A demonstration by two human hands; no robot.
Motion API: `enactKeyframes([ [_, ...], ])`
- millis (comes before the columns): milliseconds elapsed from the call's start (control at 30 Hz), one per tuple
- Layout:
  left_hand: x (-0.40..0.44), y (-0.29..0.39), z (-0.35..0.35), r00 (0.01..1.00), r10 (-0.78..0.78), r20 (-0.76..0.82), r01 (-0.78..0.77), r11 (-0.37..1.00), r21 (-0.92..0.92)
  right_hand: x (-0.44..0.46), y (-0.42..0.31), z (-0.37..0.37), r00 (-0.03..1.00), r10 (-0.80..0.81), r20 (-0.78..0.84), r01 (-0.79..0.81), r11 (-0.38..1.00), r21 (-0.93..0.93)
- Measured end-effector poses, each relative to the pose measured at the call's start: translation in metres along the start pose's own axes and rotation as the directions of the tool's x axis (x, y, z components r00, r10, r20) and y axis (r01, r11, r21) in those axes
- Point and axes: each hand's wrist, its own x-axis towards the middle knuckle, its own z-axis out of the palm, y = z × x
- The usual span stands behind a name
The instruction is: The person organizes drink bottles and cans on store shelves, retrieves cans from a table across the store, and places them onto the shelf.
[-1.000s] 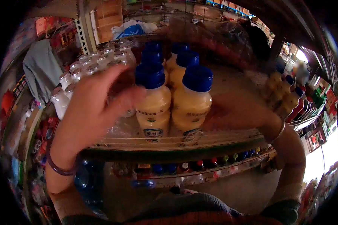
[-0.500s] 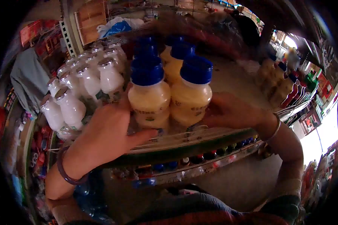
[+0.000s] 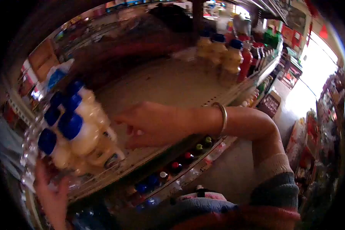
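Observation:
A cluster of cream-coloured bottles (image 3: 86, 140) with blue caps stands on the left part of the shelf, blurred and tilted in the head view. My left hand (image 3: 53, 197) is low beside the nearest bottles, its thumb apart from its fingers. Whether it touches them I cannot tell. To the right of the cluster, my right hand (image 3: 153, 124) hovers over the shelf board (image 3: 161, 86), blurred, with fingers loosely bent and apart and nothing visible in them. Clear-wrapped white jars (image 3: 28, 153) are partly hidden behind the cluster at far left.
Farther along the shelf stand more blue-capped bottles (image 3: 230, 57) and a red bottle (image 3: 245, 63). A lower shelf holds several bottles with coloured caps (image 3: 176, 165). Packed goods (image 3: 314, 153) line the right side, beyond a bright aisle (image 3: 291, 103).
The view has swung right, so the blue-capped cluster now sits at the left. My right hand has come away from the bottles; my left hand is lower, near their base.

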Motion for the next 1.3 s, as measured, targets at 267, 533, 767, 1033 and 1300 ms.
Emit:
enactKeyframes([
  [267,0.004,0.106,0.008,0.875,0.457,0.158,-0.478,0.867,0.139,-0.105,0.054,-0.092,0.740,-0.016,-0.672,-0.271,0.908,-0.319],
  [533,0.032,0.208,0.159,0.824,0.513,0.241,-0.429,0.842,-0.327,-0.187,0.132,-0.107,0.529,0.012,-0.848,-0.658,0.638,-0.401],
  [767,0.069,0.262,0.242,0.806,0.548,0.223,-0.396,0.780,-0.485,-0.188,0.143,-0.098,0.443,0.121,-0.888,-0.691,0.678,-0.252],
  [1033,0.089,0.297,0.260,0.803,0.499,0.325,-0.308,0.815,-0.491,-0.184,0.134,-0.101,0.491,0.158,-0.856,-0.564,0.807,-0.175],
  [1300,0.066,0.269,0.250,0.822,0.563,0.085,-0.483,0.769,-0.418,-0.161,0.125,-0.091,0.579,-0.046,-0.814,-0.364,0.879,-0.308],
])
